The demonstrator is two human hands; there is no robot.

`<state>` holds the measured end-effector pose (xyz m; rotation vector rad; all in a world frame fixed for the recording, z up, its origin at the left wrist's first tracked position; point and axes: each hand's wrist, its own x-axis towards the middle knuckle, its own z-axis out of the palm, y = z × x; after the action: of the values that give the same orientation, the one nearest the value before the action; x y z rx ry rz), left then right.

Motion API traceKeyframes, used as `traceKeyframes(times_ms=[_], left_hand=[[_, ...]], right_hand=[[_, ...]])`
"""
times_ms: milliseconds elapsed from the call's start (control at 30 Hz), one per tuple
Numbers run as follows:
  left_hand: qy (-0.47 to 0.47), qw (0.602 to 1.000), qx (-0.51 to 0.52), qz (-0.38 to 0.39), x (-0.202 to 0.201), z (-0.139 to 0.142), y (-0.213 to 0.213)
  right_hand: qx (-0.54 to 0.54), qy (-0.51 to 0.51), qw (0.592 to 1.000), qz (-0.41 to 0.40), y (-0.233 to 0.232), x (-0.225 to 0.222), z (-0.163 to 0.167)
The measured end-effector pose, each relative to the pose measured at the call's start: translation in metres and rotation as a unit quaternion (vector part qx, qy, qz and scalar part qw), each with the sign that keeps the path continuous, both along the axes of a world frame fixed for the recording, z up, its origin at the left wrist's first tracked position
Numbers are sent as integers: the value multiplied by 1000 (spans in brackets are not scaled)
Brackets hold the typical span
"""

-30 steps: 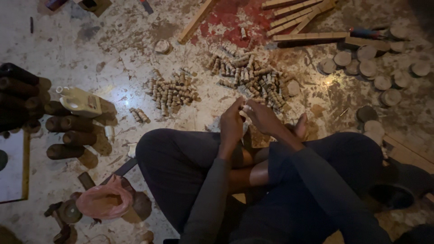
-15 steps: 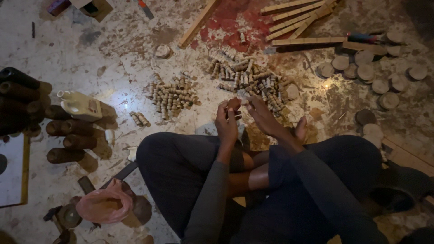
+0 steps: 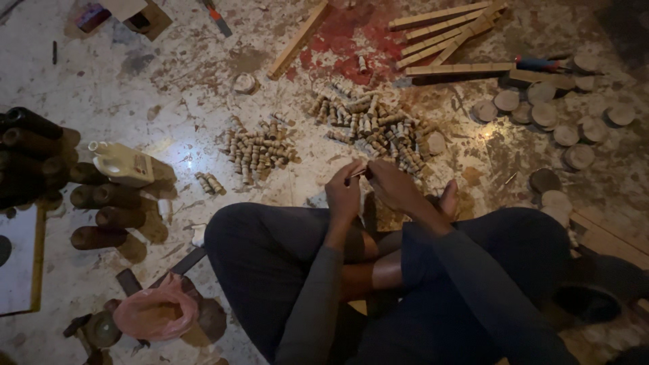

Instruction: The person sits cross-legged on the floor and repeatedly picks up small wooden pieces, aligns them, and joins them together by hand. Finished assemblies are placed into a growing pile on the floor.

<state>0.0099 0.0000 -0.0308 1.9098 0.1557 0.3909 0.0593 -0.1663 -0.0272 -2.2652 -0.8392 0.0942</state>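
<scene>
Small thin wooden stick [image 3: 359, 173], reddish-brown, lying nearly level, pinched between both hands above crossed legs

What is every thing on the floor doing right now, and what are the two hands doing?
left hand: pinching a thin stick
right hand: touching the same thin stick
thin stick: held between both hands
small wooden pegs: heaped loose
bigger peg pile: heaped loose
wooden discs: lying flat, scattered
wooden slats: lying crossed
white bottle: on its side
pink bag: crumpled
dark cylinders: lying stacked

before our crossed legs [image 3: 284, 270] lie two peg heaps [image 3: 260, 150]; discs [image 3: 544, 115] right, cylinders [image 3: 101, 216] left.
</scene>
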Motion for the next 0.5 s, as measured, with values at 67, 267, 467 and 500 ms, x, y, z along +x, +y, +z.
traceKeyframes(times_ms=[67,267,467,500], left_hand=[[-26,999,20,-32,-2,0,-1],[49,996,-36,-64,-2,8,-3],[63,994,-60,-63,1,10,-3],[83,991,-89,-63,1,10,-3]], right_hand=[[-18,-9,999,-26,0,-2,3],[9,-12,1000,-26,1,-6,15],[12,31,999,-32,5,-5,18],[15,48,998,-40,5,-5,18]])
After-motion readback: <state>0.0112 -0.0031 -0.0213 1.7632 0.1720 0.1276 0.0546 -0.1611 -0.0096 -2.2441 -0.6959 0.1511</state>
